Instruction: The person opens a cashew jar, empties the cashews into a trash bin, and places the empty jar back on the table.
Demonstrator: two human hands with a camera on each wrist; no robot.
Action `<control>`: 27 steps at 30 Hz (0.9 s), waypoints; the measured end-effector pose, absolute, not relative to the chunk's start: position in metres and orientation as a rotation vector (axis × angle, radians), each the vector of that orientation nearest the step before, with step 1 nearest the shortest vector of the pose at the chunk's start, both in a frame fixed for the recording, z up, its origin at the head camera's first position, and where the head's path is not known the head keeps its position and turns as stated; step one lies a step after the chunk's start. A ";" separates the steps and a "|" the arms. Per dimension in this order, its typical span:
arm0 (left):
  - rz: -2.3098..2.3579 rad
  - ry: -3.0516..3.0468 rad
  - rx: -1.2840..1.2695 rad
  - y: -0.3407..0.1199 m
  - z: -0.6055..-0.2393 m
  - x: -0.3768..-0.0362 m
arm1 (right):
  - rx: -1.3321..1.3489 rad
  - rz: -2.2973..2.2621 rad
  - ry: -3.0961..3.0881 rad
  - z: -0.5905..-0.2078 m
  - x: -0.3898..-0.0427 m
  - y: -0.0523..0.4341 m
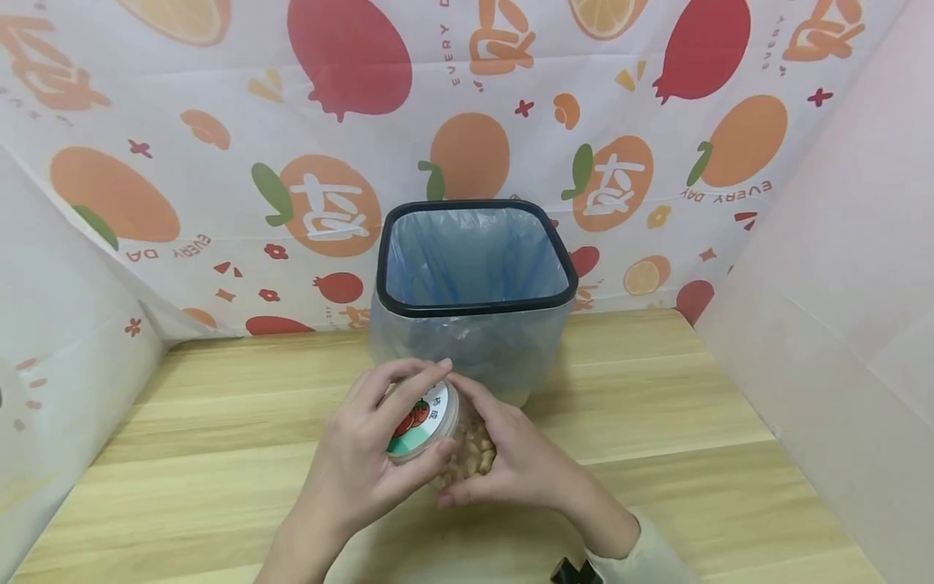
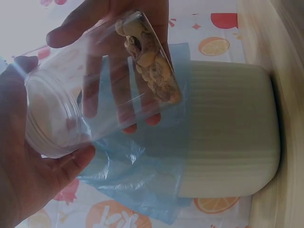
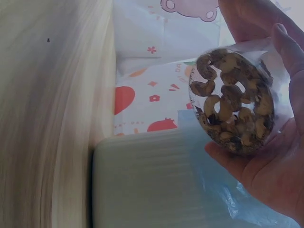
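Between the two hands, held just above the wooden table (image 1: 657, 454), sits a clear plastic jar (image 1: 445, 438) tipped on its side, with a layer of cashews (image 3: 232, 107) settled against its base. The left hand (image 1: 365, 462) curls its fingers and thumb round the lid (image 1: 419, 422) end, where a printed label faces up; the right hand (image 1: 511, 462) cups the base, fingers wrapped about the lower wall. Both grips are closed on the jar, not spread.

Judging by this hold, the step is turning the lid off. To do it well, the right hand should clamp the base firmly and keep it from spinning, while the left turns only the lid with an even grip round its rim. Bringing the jar nearer upright before the lid frees would keep the nuts from sliding toward the mouth and spilling. Just beyond the fingertips stands a bin (image 1: 474, 276) lined with a blue bag (image 2: 137, 175), close enough to knock.
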State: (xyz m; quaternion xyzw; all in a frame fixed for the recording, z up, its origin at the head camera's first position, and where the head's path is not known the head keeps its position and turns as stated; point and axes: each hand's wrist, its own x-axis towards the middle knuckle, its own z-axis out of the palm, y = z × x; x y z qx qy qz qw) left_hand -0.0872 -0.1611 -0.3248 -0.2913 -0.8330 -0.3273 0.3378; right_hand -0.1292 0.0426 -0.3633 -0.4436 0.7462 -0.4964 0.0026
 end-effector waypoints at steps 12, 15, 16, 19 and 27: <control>-0.838 -2.063 -0.998 -0.156 -0.319 -0.089 | -1.532 -1.549 2.256 -0.357 -0.140 0.052; -0.827 -2.004 -1.082 -0.154 -0.319 -0.091 | -1.536 -1.519 2.207 -0.356 -0.142 0.056; -0.825 -1.989 -1.095 -0.153 -0.319 -0.091 | -1.529 -1.512 2.198 -0.356 -0.143 0.057; -0.829 -1.967 -1.105 -0.152 -0.321 -0.093 | -1.512 -1.498 2.192 -0.355 -0.142 0.060; -0.840 -1.976 -1.049 -0.146 -0.331 -0.097 | -1.497 -1.506 2.195 -0.352 -0.136 0.062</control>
